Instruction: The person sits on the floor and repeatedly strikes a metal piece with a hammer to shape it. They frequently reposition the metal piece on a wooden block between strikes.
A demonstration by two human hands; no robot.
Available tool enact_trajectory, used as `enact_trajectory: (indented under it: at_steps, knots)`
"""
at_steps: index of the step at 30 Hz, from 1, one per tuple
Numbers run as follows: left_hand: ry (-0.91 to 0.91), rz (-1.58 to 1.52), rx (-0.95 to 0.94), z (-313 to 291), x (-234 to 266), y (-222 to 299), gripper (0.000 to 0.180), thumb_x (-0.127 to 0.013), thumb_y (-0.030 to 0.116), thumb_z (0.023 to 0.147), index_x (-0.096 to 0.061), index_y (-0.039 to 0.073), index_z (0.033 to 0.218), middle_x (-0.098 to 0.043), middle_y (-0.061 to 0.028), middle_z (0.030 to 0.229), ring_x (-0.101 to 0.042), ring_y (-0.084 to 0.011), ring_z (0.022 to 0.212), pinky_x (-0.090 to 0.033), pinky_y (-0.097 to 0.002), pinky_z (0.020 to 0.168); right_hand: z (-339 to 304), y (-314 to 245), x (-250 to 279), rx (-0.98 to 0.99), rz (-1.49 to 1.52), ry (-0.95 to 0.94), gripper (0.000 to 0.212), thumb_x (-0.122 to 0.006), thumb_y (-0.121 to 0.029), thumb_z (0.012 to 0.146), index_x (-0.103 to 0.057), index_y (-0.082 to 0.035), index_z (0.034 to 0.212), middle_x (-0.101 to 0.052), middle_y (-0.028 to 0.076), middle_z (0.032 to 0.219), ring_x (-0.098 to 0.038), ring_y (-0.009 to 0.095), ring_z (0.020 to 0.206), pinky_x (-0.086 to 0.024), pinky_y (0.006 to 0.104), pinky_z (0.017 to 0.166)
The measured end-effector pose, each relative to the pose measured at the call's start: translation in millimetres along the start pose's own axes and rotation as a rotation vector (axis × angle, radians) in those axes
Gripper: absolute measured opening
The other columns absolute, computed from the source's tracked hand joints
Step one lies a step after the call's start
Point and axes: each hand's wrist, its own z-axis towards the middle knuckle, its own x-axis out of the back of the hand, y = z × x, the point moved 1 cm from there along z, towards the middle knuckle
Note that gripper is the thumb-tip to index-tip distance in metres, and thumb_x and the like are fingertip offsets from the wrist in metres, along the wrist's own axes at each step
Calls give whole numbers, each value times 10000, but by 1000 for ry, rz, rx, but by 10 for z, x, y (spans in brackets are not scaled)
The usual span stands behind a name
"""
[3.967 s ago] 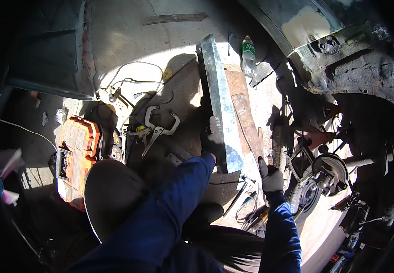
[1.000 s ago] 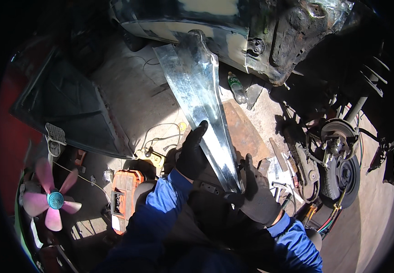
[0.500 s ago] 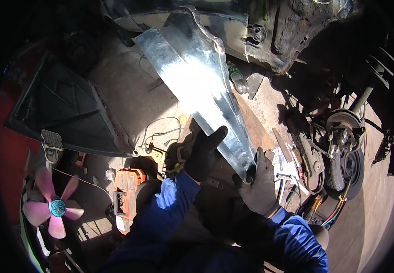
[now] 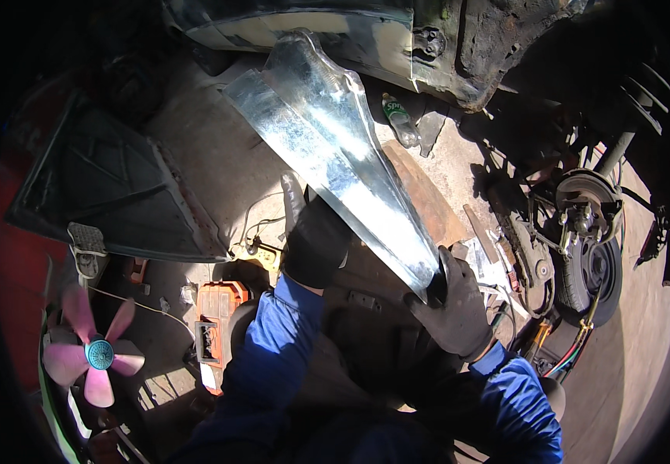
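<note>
A long, shiny sheet metal panel [image 4: 327, 155] slants across the middle, wide and wavy-edged at its far end, narrow at the near end. It has a crease along its length. My right hand [image 4: 459, 309], in a dark glove, grips the narrow tip, thumb below it and fingers along the right edge. At the panel's lower left edge my left hand [image 4: 316, 243], also gloved, bears it from beneath. One grey-tipped finger or thumb points up beside the edge; the panel hides the other fingers.
Car bodywork [image 4: 350, 35] spans the far side. A green plastic bottle [image 4: 401, 120] lies near it. A dark panel [image 4: 111, 185], pink fan [image 4: 99, 354] and orange case [image 4: 219, 309] are at left. A wheel [image 4: 594, 282] and brake parts [image 4: 582, 205] stand at right.
My left thumb has come off the panel's top face, and the left hand has shifted left and under the edge. The panel has tilted, its far end lower in view and less glaring.
</note>
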Motion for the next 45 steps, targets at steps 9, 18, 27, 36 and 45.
enact_trajectory:
  at_steps: [9,18,27,36,45]
  knots:
    - [36,-1287,207,32,114,237,906,-526,744,1050,-414,89,1666,-495,-131,1658,-477,-352,1493,-353,-525,1281,-94,74,9,64,4,-10,936,-885,-356,849,-446,60,1563,-607,299,1364,-617,463,1276,-519,508,1077]
    - [311,-1027,230,16,228,142,887,-511,723,1071,-414,60,1653,-491,-131,1652,-485,-340,1469,-347,-499,1280,-188,183,-27,84,-12,-19,984,-892,-333,832,-411,56,1597,-571,313,1410,-591,468,1293,-497,506,1102]
    - [363,-364,77,-16,345,-50,631,-401,490,1200,-342,25,1622,-551,-146,1537,-620,-225,1274,-435,-382,1223,-228,247,-79,148,-120,176,1069,-882,-279,774,-352,66,1637,-536,327,1404,-547,487,1287,-453,573,1106]
    - [470,-701,182,-9,186,142,776,-470,656,1121,-383,83,1637,-510,-173,1570,-575,-295,1365,-506,-479,1164,-262,271,-132,160,-122,203,1060,-889,-293,791,-361,73,1634,-547,329,1390,-557,492,1262,-461,562,1092]
    - [378,541,-56,-33,138,139,589,-489,440,1181,-426,8,1576,-648,-161,1407,-663,-275,1248,-552,-437,1106,-273,310,-224,85,-54,62,1056,-877,-330,826,-345,96,1632,-538,353,1402,-557,505,1283,-489,555,1087]
